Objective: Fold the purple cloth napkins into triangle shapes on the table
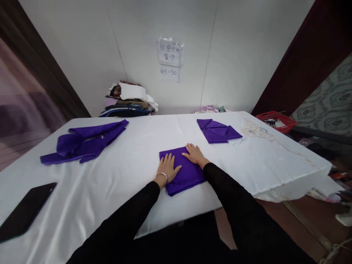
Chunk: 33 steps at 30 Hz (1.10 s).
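A purple cloth napkin, folded into a layered square, lies flat in front of me. My left hand rests on its left side, palm down with fingers stretched out. Flat on its upper right part lies my right hand, thumb spread from the fingers. Farther back to the right is another purple napkin, folded into a pointed shape. A crumpled heap of purple cloth sits at the left.
White satin cloth covers the table. A dark tablet-like slab lies at the near left. Folded garments are piled by the wall, below a paper sign. A red basket stands beyond the right edge.
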Tool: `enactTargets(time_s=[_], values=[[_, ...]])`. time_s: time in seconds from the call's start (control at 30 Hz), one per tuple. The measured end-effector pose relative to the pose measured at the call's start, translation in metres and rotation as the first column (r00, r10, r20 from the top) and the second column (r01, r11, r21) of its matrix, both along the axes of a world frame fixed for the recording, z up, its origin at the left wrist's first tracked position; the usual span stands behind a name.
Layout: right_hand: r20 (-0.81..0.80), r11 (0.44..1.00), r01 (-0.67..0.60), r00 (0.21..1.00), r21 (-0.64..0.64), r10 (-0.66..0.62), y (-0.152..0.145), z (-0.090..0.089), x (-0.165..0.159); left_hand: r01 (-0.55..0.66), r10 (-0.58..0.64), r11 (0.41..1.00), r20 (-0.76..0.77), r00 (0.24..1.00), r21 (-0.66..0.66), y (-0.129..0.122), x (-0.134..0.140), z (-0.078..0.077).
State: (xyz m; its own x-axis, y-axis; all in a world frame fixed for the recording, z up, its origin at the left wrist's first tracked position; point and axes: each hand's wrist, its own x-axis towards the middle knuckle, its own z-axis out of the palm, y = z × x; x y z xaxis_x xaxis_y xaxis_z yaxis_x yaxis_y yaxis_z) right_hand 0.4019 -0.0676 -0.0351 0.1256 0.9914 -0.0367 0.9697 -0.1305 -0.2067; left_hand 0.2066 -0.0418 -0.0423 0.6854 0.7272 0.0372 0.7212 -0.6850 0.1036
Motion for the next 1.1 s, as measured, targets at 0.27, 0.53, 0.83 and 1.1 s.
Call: enactTargets(time_s=[0.27, 0.53, 0.83, 1.1], values=[[-0.041, 0.995, 0.096, 0.995, 0.033, -0.095, -0.021, 0.016, -0.005, 0.007, -0.008, 1.0, 0.023, 1.0, 0.011, 0.001, 0.0, -0.003], [-0.071, 0.977, -0.134, 0.986, 0.164, 0.148, -0.081, 0.004, -0.079, 0.039, -0.037, 0.999, -0.059, 0.998, 0.038, 0.003, 0.0, 0.0], [-0.083, 0.99, 0.119, 0.99, 0.078, -0.112, -0.122, -0.002, -0.014, 0.012, -0.012, 1.0, 0.04, 0.999, -0.016, 0.003, 0.002, 0.001], [-0.05, 0.988, -0.022, 0.998, 0.152, 0.03, -0.155, 0.005, -0.024, 0.086, -0.062, 0.993, 0.269, 0.961, -0.081, -0.022, -0.029, 0.017]])
